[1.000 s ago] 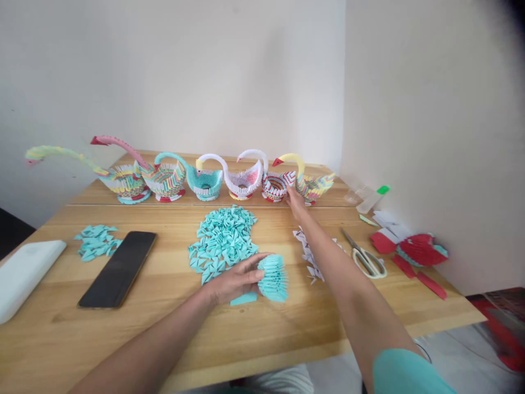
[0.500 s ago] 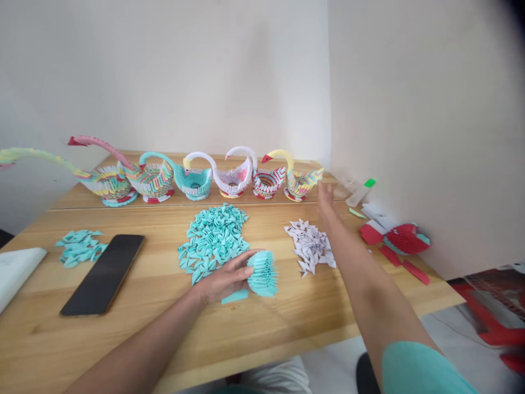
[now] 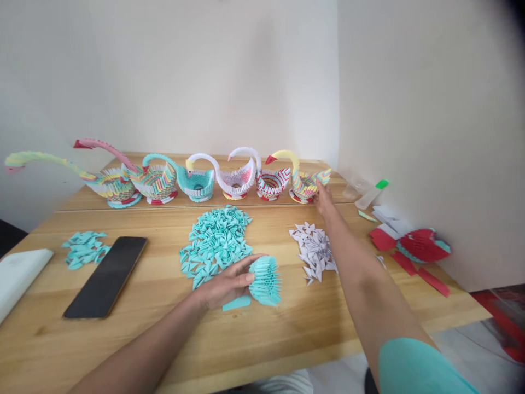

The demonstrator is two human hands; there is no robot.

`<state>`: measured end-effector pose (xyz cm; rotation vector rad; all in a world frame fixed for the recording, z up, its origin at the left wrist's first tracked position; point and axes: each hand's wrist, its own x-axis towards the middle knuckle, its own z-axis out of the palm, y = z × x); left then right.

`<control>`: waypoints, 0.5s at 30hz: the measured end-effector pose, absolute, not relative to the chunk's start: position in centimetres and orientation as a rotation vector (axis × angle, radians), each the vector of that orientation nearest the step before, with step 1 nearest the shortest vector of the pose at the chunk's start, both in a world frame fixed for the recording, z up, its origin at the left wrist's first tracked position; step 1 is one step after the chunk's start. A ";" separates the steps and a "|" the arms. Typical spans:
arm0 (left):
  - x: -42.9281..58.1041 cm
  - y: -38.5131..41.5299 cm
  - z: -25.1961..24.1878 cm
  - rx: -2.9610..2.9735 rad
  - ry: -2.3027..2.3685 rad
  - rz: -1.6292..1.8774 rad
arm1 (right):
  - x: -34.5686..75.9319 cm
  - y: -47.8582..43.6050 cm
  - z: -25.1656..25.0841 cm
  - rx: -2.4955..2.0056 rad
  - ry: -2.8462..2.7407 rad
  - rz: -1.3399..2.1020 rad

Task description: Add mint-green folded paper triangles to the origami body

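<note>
My left hand [image 3: 232,282] is closed around a turquoise piece [image 3: 266,280] built of interlocked folded-paper units, with the thumb pressed on its near side. Just beyond that hand lies a big pile of turquoise folded-paper triangles [image 3: 217,241]. My right hand [image 3: 324,200] is stretched to the back right, its fingers closed at the tail side of a yellow-necked paper swan [image 3: 305,186]; the fingertips are partly hidden. Under my right forearm, a pile of white-lilac paper triangles [image 3: 315,251] is partly covered. A flat turquoise paper strip [image 3: 237,303] rests by my left wrist.
Several other paper swans [image 3: 197,183] stand in a row at the back. To the left are a phone [image 3: 106,276], a small turquoise paper pile [image 3: 85,249] and a white object [image 3: 22,273]. Red paper pieces [image 3: 422,245] and a green-capped glue tube [image 3: 372,194] lie right, near the wall.
My right hand has moved slightly left, from beside the yellow-necked swan's tail onto it. The left hand still holds the turquoise piece. The whole view has shifted a little.
</note>
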<state>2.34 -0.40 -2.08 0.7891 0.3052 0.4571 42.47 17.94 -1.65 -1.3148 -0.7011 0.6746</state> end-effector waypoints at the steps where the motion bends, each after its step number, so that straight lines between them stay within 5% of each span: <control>1: 2.3 -0.4 -2.0 0.789 0.302 0.457 | 42.4 18.0 -1.7 -1.313 -0.681 0.686; 15: 2.3 -0.4 -2.2 0.786 0.306 0.448 | 41.5 18.9 -1.7 -1.340 -0.677 0.711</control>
